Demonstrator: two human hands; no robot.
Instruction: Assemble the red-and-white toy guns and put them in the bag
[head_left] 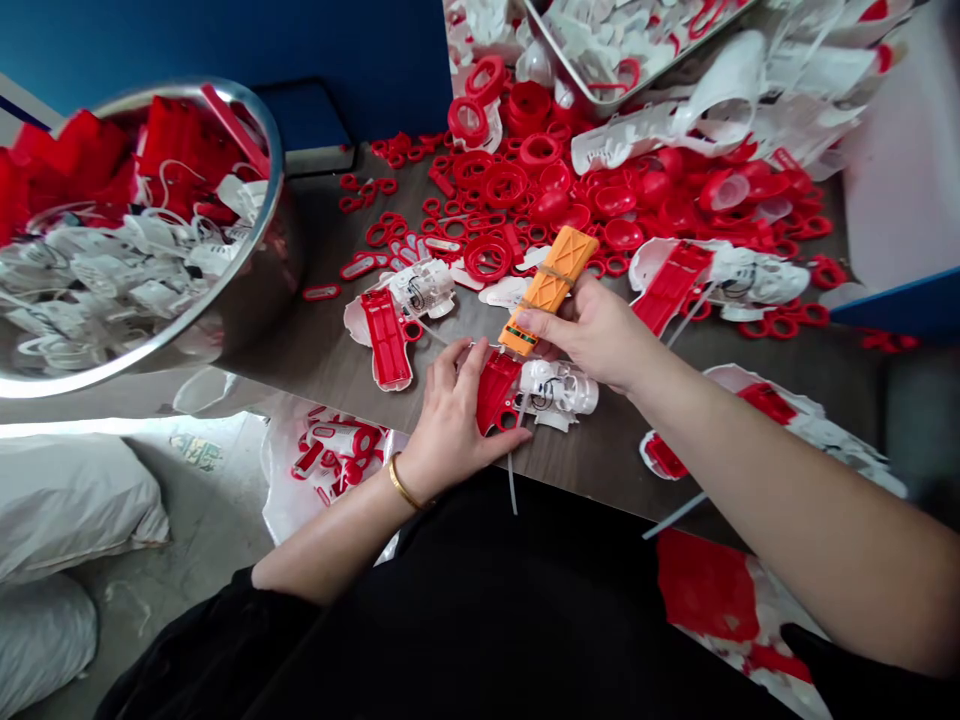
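My right hand (604, 335) grips an orange plastic block (561, 270) with a dark band round its middle. The block's lower end is at the upper end of the red handle of a toy gun half (559, 388); I cannot tell whether they touch. My left hand (446, 430) holds that gun half from the left, fingers along the handle and thumb near the trigger ring. Wires and white mechanism show on its right part, and a pale strip hangs down from it. Another open toy gun (388, 340) lies to the left.
Red rings and cups (502, 185) are heaped at the back, below a metal tray (585, 95). A steel bowl (279, 170) of red and white parts stands left. More open gun shells (664, 285) lie right. A bag of parts (337, 450) is below the table edge.
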